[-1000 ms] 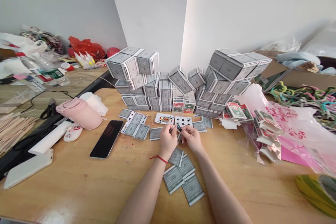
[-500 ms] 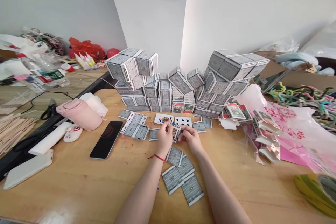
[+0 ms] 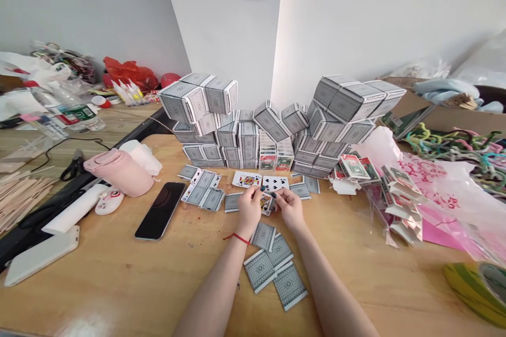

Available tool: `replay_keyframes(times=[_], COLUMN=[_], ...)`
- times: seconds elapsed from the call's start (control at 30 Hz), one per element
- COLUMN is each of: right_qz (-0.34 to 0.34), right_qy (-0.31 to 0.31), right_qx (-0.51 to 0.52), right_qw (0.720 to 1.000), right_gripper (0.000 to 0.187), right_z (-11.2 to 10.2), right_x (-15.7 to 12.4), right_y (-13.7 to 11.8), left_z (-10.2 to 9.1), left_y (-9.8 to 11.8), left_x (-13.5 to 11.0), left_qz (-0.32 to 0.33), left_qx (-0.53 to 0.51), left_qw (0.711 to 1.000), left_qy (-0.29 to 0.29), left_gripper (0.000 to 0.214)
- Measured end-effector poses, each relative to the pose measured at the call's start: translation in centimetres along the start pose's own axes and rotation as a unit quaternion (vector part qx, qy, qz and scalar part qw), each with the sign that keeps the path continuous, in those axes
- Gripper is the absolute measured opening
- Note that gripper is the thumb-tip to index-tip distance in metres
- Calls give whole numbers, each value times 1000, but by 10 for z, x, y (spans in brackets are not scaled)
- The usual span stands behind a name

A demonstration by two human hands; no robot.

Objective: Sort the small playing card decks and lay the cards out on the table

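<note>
My left hand (image 3: 250, 206) is closed on the left side of a playing card (image 3: 266, 203) with a face figure on it. From the right, my right hand (image 3: 289, 207) pinches the same card's other side. Just beyond my fingers a jack card (image 3: 246, 179) and a spade card (image 3: 275, 182) lie face up on the table. Several folded cards (image 3: 260, 269) with grey patterned backs lie between my forearms. Another group of folded cards (image 3: 203, 187) is spread out on the left. Part of the held card is hidden by my fingers.
Behind the hands stand stacked blocks of folded cards (image 3: 197, 97), higher at both ends. A black phone (image 3: 160, 210) and a pink bottle (image 3: 118, 171) lie to the left. Opened card boxes (image 3: 403, 202), plastic wrap and a yellow tape roll (image 3: 476, 289) are at right.
My fingers have shifted slightly on the held card, with the right fingertips moving up toward its top edge. The surrounding cards and blocks stay where they were.
</note>
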State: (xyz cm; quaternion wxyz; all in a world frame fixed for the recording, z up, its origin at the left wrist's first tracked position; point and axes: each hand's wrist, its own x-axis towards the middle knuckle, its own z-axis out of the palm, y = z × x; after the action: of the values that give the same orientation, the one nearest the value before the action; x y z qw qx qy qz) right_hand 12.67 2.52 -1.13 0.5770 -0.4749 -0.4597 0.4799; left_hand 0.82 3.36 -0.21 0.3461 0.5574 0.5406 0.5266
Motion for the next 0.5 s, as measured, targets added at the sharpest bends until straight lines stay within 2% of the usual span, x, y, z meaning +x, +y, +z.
replay_keyframes(times=[0.2,0.4,0.5], right_qz=[24,53,62], right_qy=[-10,8,4], right_qx=[26,142,165], right_qw=[999,988,984], right_gripper=[24,26,27], right_z=[3,3,3], right_x=[-2,-1,-1], right_y=[-4,-6,-5], left_z=[-3,1,2], left_y=[2,3,-2], left_x=[5,8,9], left_qz=[-27,-42,-61], left_qx=[-55,-153,-163], left_qw=[998,987,985], left_qy=[-4,-10,4], left_gripper=[22,37,28])
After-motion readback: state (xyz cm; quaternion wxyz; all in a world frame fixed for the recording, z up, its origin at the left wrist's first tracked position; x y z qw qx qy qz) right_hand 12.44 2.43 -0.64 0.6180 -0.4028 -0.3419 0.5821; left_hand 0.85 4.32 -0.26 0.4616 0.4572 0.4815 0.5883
